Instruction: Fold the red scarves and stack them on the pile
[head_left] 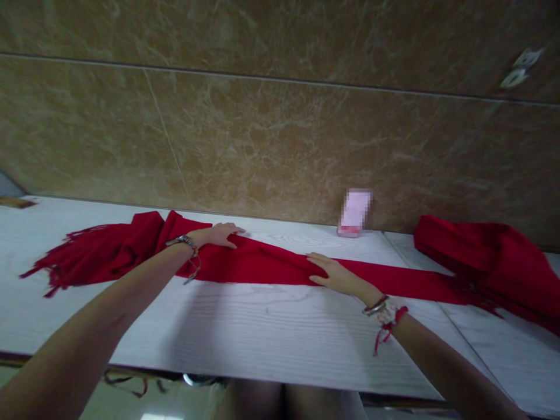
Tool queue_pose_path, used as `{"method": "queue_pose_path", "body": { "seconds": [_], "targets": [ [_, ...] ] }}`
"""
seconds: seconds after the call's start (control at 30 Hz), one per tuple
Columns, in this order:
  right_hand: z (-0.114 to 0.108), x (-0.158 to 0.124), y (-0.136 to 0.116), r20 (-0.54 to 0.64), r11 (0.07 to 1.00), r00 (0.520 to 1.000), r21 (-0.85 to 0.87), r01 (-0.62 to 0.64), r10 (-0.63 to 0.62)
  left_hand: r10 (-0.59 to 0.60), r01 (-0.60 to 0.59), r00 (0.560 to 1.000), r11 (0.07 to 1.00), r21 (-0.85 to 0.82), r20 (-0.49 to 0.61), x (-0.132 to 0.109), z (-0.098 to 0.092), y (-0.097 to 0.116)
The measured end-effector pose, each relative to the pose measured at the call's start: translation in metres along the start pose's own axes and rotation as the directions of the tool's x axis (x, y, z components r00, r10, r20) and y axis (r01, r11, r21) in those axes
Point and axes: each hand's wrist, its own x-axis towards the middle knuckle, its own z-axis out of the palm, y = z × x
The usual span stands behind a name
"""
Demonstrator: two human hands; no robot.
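A long red scarf [262, 266] stretches across the white table, narrow and flat in the middle. Its left end is bunched up, with fringe spread toward the table's left side. My left hand [219, 234] lies on the scarf's upper edge, fingers extended, beside the bunched part. Further right, my right hand [335, 275] rests on the flat stretch with its fingers spread. Neither hand grips the cloth. At the right, the strip's fringed end meets a heap of red cloth [490, 256]; I cannot tell whether the two are one piece.
A blurred pink phone-like object [355, 213] leans near the brown marbled wall [271, 146]. The white table [271, 332] has its front edge just before my legs. A wall socket [520, 67] is at upper right. A small brown object [16, 202] lies at far left.
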Motion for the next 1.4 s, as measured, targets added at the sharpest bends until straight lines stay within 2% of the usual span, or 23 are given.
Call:
{"method": "queue_pose_path", "body": {
  "seconds": [0.1, 0.23, 0.3, 0.4, 0.47, 0.6, 0.77, 0.87, 0.93, 1.03, 1.1, 1.27, 1.33, 1.4],
  "targets": [
    [0.009, 0.004, 0.002, -0.077, 0.999, 0.997, 0.047, 0.020, -0.016, 0.032, -0.032, 0.999, 0.999, 0.024, 0.005, -0.001, -0.017, -0.006],
    [0.004, -0.005, 0.011, -0.162, 0.989, 0.985, 0.124, 0.075, -0.054, 0.039, -0.031, 0.985, 0.998, 0.053, -0.167, -0.037, -0.023, -0.011],
    [0.002, -0.012, 0.009, -0.139, 0.988, 0.988, 0.132, 0.086, -0.067, 0.081, -0.067, 0.978, 0.995, 0.077, -0.190, -0.062, -0.014, -0.006],
    [0.000, -0.019, 0.002, -0.013, 0.993, 0.996, 0.076, 0.091, -0.090, 0.109, -0.095, 0.990, 0.985, 0.146, -0.087, -0.090, 0.009, 0.009],
    [-0.001, -0.021, -0.002, 0.075, 0.995, 0.993, 0.023, 0.093, -0.094, 0.076, -0.064, 0.996, 0.979, 0.196, -0.056, -0.098, 0.021, 0.020],
    [-0.004, -0.020, -0.006, 0.153, 0.996, 0.985, -0.022, 0.087, -0.083, 0.013, 0.017, 0.992, 0.974, 0.226, -0.128, -0.094, 0.025, 0.026],
    [-0.008, -0.021, -0.005, 0.124, 0.997, 0.989, 0.026, 0.079, -0.081, 0.068, -0.037, 0.990, 0.972, 0.234, -0.125, -0.094, 0.025, 0.014],
    [-0.011, -0.022, -0.006, 0.102, 0.995, 0.992, 0.072, 0.068, -0.075, 0.094, -0.047, 0.974, 0.973, 0.227, -0.204, -0.100, 0.028, 0.014],
    [-0.012, -0.022, -0.006, 0.138, 0.995, 0.988, 0.069, 0.068, -0.077, 0.142, -0.088, 0.963, 0.969, 0.232, -0.229, -0.103, 0.029, 0.018],
    [-0.013, -0.022, -0.008, 0.234, 0.997, 0.969, 0.014, 0.078, -0.079, 0.225, -0.184, 0.962, 0.954, 0.238, -0.157, -0.105, 0.029, 0.022],
    [-0.013, -0.022, -0.010, 0.277, 0.996, 0.957, -0.018, 0.093, -0.084, 0.234, -0.205, 0.966, 0.951, 0.229, -0.106, -0.106, 0.029, 0.018],
    [-0.010, -0.025, -0.013, 0.259, 0.990, 0.962, -0.084, 0.113, -0.088, 0.212, -0.192, 0.975, 0.954, 0.231, -0.065, -0.106, 0.024, 0.006],
    [-0.008, -0.025, -0.014, 0.217, 0.985, 0.972, -0.119, 0.122, -0.094, 0.202, -0.176, 0.975, 0.956, 0.236, -0.089, -0.101, 0.017, 0.014],
    [-0.008, -0.024, -0.015, 0.189, 0.979, 0.975, -0.143, 0.148, -0.119, 0.238, -0.211, 0.964, 0.957, 0.198, -0.122, -0.091, 0.009, 0.034]
  ]
}}
